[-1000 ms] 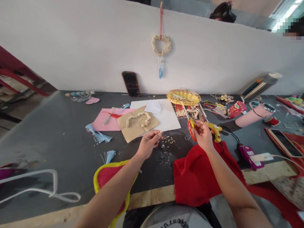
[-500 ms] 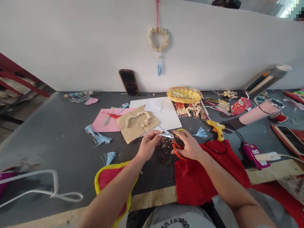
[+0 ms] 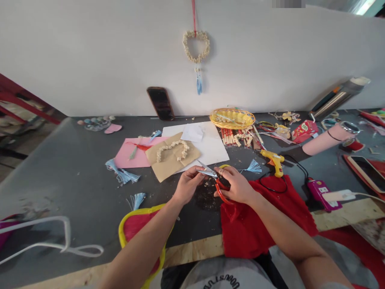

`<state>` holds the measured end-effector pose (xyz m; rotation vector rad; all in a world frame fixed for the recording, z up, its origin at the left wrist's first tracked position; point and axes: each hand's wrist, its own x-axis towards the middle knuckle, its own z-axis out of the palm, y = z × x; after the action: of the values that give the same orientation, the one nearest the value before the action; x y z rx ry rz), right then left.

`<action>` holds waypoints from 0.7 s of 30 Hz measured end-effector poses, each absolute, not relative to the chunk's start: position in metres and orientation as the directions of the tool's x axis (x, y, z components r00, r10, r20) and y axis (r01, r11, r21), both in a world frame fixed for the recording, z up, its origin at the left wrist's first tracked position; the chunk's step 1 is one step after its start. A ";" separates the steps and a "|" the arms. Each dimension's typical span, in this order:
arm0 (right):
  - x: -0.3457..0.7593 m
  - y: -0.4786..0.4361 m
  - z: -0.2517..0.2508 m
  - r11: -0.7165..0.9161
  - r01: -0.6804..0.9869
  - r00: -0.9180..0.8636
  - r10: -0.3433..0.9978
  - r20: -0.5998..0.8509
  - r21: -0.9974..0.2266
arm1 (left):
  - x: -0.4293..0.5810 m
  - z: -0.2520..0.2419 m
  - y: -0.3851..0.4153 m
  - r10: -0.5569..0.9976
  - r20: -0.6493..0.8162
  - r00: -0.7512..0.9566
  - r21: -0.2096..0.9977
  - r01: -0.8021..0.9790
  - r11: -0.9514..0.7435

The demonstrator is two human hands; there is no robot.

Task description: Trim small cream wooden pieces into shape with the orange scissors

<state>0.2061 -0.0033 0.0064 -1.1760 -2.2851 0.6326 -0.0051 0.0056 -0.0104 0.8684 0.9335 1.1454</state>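
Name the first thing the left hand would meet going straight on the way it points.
Most likely the scissors, whose blades lie close by the fingertips of the left hand, though depth is unclear.

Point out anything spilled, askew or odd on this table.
Small pale scraps lie scattered loose on the dark tabletop beneath the scissors in the right hand; they look spilled because nothing contains them. The red cloth also looks askew: rumpled and draped across the wooden front edge. Nothing looks clearly damaged.

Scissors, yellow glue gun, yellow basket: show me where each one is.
Scissors [image 3: 214,174]: head view, at the pivot between blades and handles.
Yellow glue gun [image 3: 277,160]: head view, on its body above the grip.
Yellow basket [image 3: 231,125]: head view, on its front wall.
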 end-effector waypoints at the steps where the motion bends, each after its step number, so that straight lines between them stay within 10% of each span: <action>1: 0.206 -0.003 0.006 0.524 0.613 -0.508 0.835 0.212 -0.592 | -0.005 -0.011 0.006 0.978 -0.145 0.152 0.920 -0.343 0.190; 21: 0.204 -0.005 0.002 0.602 0.643 -0.522 0.797 0.303 -0.474 | -0.007 -0.005 0.004 0.973 -0.137 0.184 0.915 -0.352 0.195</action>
<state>0.2042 -0.0048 0.0016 -1.1407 -2.3367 0.4164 -0.0073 0.0042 -0.0054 0.8831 0.8986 1.1296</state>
